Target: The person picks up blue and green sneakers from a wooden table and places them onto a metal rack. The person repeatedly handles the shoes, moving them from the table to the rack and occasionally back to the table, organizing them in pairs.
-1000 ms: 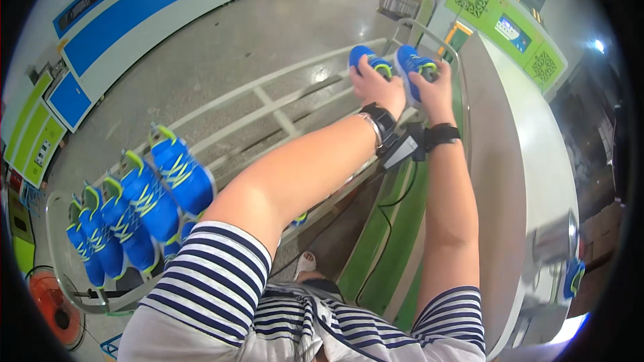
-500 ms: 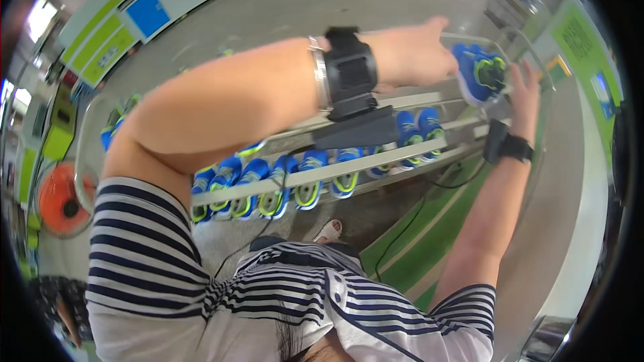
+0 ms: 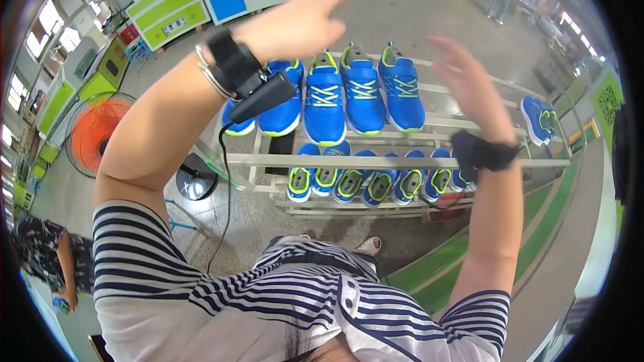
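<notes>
both hands are up in the air and hold nothing. the left hand (image 3: 302, 17) is spread flat with its fingers splayed, above the far end of the metal rack (image 3: 376, 161); the right hand (image 3: 469, 84) is loose and open too, palm turned inward, a little blurred, above the rack's right half. neither touches a shoe or a bar. a dark wrist strap (image 3: 231, 60) with a small black unit and a thin cable sits on the left forearm, next to a few bangles, and a black band (image 3: 483, 151) wraps the right wrist.

the blue shoes are all on the rack. on its upper tier a row of blue shoes with yellow-green laces (image 3: 342, 94) lies flat, soles down, side by side; the left-most of them is partly hidden behind the left forearm. on the lower tier a second row of shoes (image 3: 365, 184) stands on edge with green and grey soles facing outward, packed close together. at the rack's far right end a lone pair (image 3: 540, 117) sits apart from the rest.

judging from this, the loading looks largely done: both tiers are well filled and the hands are empty, though some bar space shows between the upper row and the lone pair.

left of the rack stands an orange fan (image 3: 100, 131).
</notes>
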The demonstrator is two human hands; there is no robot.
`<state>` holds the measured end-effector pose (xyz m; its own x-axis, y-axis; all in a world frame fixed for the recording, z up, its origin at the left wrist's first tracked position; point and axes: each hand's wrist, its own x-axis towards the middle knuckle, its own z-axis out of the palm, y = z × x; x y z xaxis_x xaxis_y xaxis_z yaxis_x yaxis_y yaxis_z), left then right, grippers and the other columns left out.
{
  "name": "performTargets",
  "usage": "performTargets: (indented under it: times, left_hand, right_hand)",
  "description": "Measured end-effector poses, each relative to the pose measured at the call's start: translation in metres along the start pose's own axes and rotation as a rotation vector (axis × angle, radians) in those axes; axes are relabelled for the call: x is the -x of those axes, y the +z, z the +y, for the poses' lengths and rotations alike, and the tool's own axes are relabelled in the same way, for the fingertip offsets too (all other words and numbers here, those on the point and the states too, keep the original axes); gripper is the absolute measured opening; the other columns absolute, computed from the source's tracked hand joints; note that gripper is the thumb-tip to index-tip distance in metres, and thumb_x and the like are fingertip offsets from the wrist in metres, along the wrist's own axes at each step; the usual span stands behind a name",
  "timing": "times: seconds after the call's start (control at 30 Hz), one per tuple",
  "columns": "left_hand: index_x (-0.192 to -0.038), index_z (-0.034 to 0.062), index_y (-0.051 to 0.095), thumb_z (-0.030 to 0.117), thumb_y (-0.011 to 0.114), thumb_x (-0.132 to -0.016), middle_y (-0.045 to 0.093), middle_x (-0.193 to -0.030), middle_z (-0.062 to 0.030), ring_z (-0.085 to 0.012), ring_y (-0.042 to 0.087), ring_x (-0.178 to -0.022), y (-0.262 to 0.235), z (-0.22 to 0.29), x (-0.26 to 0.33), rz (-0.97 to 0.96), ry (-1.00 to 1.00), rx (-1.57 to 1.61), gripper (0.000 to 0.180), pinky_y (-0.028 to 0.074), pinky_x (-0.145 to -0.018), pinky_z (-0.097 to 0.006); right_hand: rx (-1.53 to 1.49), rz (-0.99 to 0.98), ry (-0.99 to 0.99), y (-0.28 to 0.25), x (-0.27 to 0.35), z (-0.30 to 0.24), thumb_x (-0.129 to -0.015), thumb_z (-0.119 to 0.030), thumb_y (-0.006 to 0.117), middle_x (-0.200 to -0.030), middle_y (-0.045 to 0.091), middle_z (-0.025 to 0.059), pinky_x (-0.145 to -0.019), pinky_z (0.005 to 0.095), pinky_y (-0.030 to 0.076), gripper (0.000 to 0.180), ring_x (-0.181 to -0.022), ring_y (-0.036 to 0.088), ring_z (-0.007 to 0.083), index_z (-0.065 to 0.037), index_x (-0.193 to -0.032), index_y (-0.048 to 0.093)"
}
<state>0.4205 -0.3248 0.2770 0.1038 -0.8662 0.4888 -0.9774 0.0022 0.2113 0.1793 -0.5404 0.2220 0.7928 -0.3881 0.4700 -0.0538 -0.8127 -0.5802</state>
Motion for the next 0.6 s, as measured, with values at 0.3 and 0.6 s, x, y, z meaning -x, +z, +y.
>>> performTargets:
  times: [0.3,0.6]
  left_hand:
    - [-0.135,0.0117,0.057,0.005,0.055,-0.092,0.045,-0.154,-0.0147,-0.0396,0.039,-0.143,-0.017,-0.042,0.02,-0.153,0.059,-0.192,0.044,0.035,-0.117,-0.05]
    - [-0.133,0.0126,0.062,0.017,0.059,-0.096,0.063,-0.132,-0.0141,-0.0311,0.056,-0.127,-0.056,-0.078,-0.005,-0.366,-0.151,-0.037,0.037,0.045,-0.107,-0.042]
  right_hand:
    - [-0.022,0.045,0.172,0.085,0.026,0.011,-0.092,-0.025,0.073,-0.143,0.052,0.0261,-0.104,0.0406,0.047,0.075,-0.13,0.055,0.0364,-0.005,-0.154,0.035]
    - [0.15,0.027,0.171,0.059,0.024,-0.04,-0.09,-0.022,0.074,-0.147,0.048,0.0216,-0.115,0.0429,0.037,0.067,-0.139,0.045,0.0367,-0.006,-0.148,0.044]
